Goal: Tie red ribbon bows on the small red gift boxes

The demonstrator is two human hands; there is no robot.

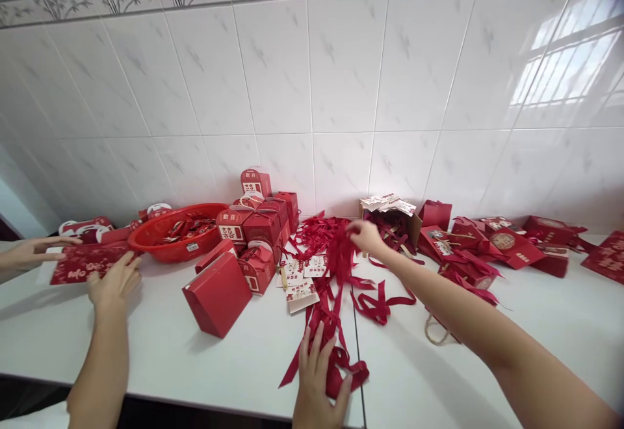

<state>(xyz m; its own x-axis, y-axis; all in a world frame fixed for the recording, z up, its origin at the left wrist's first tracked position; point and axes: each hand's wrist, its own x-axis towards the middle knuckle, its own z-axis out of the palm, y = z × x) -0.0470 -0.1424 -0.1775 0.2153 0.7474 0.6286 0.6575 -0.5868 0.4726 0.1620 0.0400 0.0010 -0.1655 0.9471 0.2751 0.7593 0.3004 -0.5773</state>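
My left hand (316, 377) lies at the table's near edge, fingers spread and pressing down on a tangle of red ribbons (331, 325). My right hand (365, 237) reaches forward over the table and pinches a bunch of red ribbon (340, 253), lifted above the heap. More loose ribbon (316, 231) lies behind it by the wall. Small printed cards (299, 286) sit just left of the ribbons.
Another person's two hands (114, 283) (29, 253) rest on a flat red sheet (82, 261) at the left. A red basket (175, 231), stacked red gift boxes (258, 227), a red square box (217, 296) and red bags (487, 247) line the tiled wall.
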